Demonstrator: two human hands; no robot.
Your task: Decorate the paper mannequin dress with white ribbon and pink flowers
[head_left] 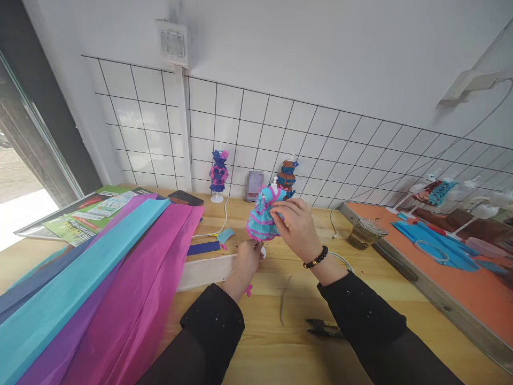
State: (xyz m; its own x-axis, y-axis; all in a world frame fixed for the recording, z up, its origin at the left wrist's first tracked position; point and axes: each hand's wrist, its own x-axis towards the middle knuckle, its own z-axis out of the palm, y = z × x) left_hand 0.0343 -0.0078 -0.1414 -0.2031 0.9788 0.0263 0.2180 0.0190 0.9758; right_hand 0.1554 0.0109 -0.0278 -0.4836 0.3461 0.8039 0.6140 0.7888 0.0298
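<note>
A small dress form in a light blue crepe-paper dress (262, 220) with pink trim stands tilted before me. Below its skirt, my left hand (246, 263) is closed around the stand, whose white round base (263, 253) partly shows beside the fingers. My right hand (298, 227) pinches at the front of the dress, near the gathered blue-and-pink rosette (260, 204). Its fingertips touch the paper; whether a small separate piece lies between them, I cannot tell. A bit of pink paper (249, 290) lies on the table under my left wrist.
Long crepe-paper sheets (160, 251) cover the left side. Two dressed forms, one blue-pink (218, 172) and one blue-brown (287, 176), stand by the wall. A dark-handled tool (324, 328) and a cup (365, 233) are right, beside an orange board (449, 283).
</note>
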